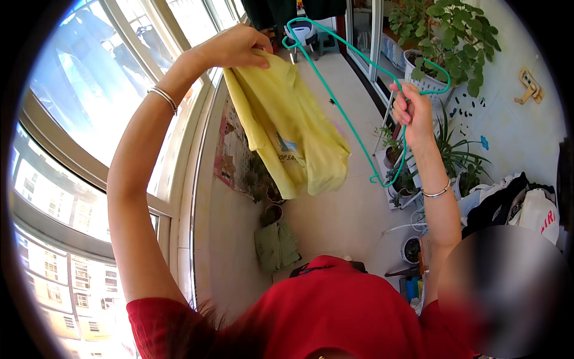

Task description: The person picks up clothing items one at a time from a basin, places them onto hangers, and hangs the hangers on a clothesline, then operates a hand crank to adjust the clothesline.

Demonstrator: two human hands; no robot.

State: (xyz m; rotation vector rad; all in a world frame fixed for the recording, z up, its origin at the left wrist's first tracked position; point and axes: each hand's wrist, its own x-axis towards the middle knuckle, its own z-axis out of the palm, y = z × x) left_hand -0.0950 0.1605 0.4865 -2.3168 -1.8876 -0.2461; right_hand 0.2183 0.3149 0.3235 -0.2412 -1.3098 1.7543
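From my left hand (240, 47), raised beside the windows, hangs a yellow garment (287, 116) with a printed picture and writing low on its front. The fingers pinch it at the top edge, and its folds drape down and to the right. My right hand (412, 114) grips a green clothes hanger (341, 105) close to its hook. The hanger is turned on its side, its hook pointing right and its long bar slanting beside the garment. A gap shows between the hanger and the yellow cloth.
Windows (89, 67) line the left side. A large potted plant (444, 36) stands at the upper right, with smaller pots (394, 155) below. Piled clothes (506, 204) lie at the right. A folded green cloth item (276, 247) rests low by the left wall. Dark clothes (291, 11) hang ahead.
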